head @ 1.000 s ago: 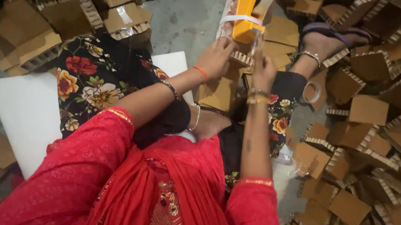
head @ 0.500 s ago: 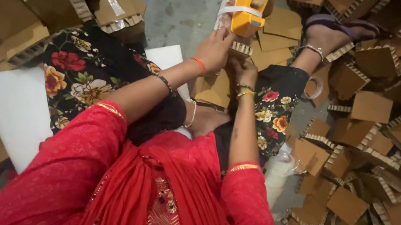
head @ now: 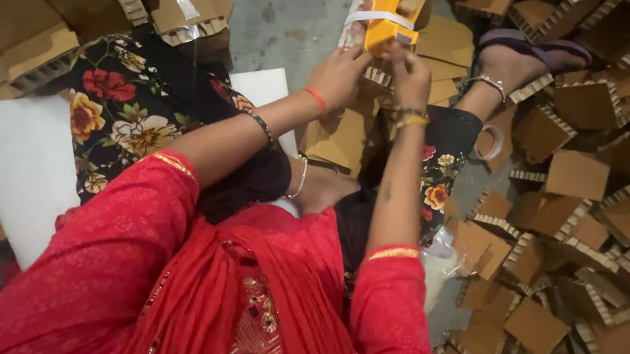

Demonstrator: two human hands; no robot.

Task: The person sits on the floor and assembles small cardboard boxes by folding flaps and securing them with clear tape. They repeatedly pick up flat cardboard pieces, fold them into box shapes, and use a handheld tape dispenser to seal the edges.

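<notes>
My left hand (head: 341, 75) and my right hand (head: 410, 74) reach forward and together grip a small brown honeycomb cardboard piece (head: 378, 76). They press it against the lower end of an upright yellow-orange tool (head: 388, 7) that has a white band around it. My right fingertips touch the tool's base. Several flat cardboard pieces (head: 339, 136) are stacked between my knees, under my forearms. My arms are in red sleeves with bangles at the wrists.
Heaps of honeycomb cardboard pieces (head: 585, 231) cover the floor on the right, and more (head: 42, 3) lie at the upper left. A white foam sheet (head: 16, 159) lies under my left leg. My sandalled foot (head: 514, 61) rests at the upper right on the grey concrete floor (head: 294, 9).
Both hands have come closer together and moved up to the base of the yellow tool with the cardboard piece. The view has shifted slightly.
</notes>
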